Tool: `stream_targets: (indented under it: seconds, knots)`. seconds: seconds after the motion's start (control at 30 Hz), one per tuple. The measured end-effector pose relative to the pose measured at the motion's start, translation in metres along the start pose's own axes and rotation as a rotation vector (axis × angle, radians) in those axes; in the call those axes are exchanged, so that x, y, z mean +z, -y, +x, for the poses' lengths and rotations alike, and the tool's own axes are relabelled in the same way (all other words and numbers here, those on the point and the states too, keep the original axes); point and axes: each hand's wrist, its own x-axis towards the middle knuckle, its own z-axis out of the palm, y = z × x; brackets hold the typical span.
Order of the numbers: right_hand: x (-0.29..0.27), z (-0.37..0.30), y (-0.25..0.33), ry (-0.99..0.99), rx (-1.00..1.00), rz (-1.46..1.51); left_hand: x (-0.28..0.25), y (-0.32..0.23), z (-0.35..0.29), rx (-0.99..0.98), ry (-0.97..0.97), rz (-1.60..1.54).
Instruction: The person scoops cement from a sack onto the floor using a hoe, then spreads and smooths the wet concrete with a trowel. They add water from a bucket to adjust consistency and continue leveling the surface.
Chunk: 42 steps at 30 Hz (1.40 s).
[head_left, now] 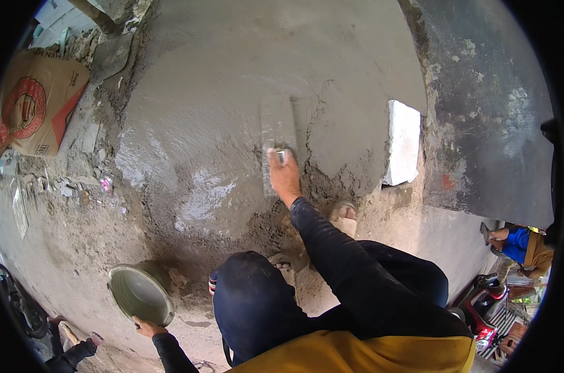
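Observation:
My right hand (285, 176) grips the handle of a rectangular finishing trowel (278, 121), slightly blurred. Its long blade lies flat on the wet grey cement (219, 81), which spreads ahead of me with a cracked, rough patch to the blade's right. The cement looks shiny and watery left of the trowel. At lower left, my left hand (148, 327) has its fingers hooked on the near rim of a grey-green bucket (160, 276). That bucket tilts toward me, and its inside looks pale; I cannot make out what it contains.
A white block (404, 143) stands at the cement's right edge, beside a dark panel (487, 112). A brown paper sack (42, 102) and rubble lie left. My feet are just below the cement. Another person (521, 248) and a red motorcycle (484, 304) appear far right; another person's sleeve (73, 355), lower left.

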Motion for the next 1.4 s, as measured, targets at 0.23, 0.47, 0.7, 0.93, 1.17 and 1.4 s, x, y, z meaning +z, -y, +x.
stream_targets:
  seconds: [0.23,0.47,0.7,0.93,1.17,1.4]
  knots:
    - [0.082,-0.038,-0.026,0.16,-0.222,-0.351,-0.01,0.005,0.013,-0.024,0.031,-0.058]
    - [-0.073,-0.01,-0.063,-0.107,-0.305,-0.416,-0.008,0.008,0.004,0.068,0.041,-0.13]
    - [0.005,-0.126,-0.088,0.76,-0.576,-0.786,-0.011,0.007,0.004,0.088,-0.03,-0.128]
    - [-0.007,-0.116,-0.114,0.596,-0.607,-0.78,-0.009,0.005,0.004,0.053,0.051,-0.134]
    - [-0.081,-0.081,-0.116,0.336,-0.438,-0.807,-0.015,0.012,0.027,0.071,0.114,-0.145]
    - [-0.127,-0.082,-0.127,0.673,-0.651,-0.886,-0.011,0.007,0.031,0.051,0.031,-0.019]
